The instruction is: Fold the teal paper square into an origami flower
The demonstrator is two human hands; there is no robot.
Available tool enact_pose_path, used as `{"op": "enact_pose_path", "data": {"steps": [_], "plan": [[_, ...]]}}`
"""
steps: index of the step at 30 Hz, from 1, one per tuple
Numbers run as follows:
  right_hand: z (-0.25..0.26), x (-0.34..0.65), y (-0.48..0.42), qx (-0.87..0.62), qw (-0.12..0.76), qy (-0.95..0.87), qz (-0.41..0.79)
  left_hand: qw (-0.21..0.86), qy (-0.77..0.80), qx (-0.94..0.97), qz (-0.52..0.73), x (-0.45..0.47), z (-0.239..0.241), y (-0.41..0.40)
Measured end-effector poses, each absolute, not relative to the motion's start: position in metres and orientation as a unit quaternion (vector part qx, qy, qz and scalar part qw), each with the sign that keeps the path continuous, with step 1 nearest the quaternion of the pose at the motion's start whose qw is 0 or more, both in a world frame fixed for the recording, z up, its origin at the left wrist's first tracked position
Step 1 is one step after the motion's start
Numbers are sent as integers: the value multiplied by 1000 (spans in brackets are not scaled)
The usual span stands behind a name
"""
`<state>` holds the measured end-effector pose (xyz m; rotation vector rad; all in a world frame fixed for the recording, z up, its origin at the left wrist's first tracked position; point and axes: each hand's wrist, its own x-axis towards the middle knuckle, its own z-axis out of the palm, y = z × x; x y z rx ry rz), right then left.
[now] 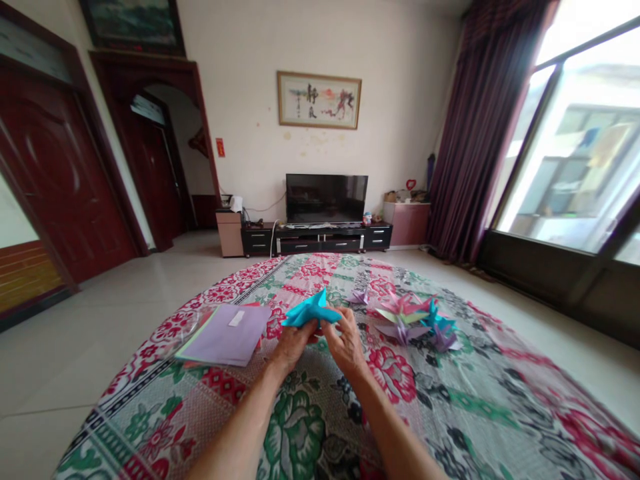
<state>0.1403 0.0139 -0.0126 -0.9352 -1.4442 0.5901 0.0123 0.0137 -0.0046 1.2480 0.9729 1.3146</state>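
Note:
A bright blue folded paper crane [311, 311] is held just above the table, its wings spread and one point sticking up. My left hand [294, 347] grips its underside from the left, the fingers partly hidden beneath the paper. On the other side, my right hand [346, 337] pinches the crane's right part between thumb and fingers. Right of my hands lies a group of finished paper cranes in pink [400, 304], purple [404, 332] and blue [434, 317]. A single small lilac crane [360, 297] lies farther back, on its own.
A stack of coloured paper sheets, purple on top [227, 337], lies left of my hands with a small white label on it. Clear plastic wrapping [186, 331] is beside it. A patterned cloth [295, 427] covers the round table. A television [327, 199] stands beyond.

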Motion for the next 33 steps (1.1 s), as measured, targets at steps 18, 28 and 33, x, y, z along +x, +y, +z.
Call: {"op": "enact_pose_path", "data": {"steps": [18, 28, 33], "plan": [[-4, 141, 11, -350, 643, -553, 398, 544, 393, 516, 533, 12, -2, 10], [-7, 140, 14, -324, 640, -441, 539, 636, 370, 481, 477, 5, -7, 12], [-7, 141, 16, -355, 653, -381, 551, 643, 369, 458, 491, 2, -7, 16]]}}
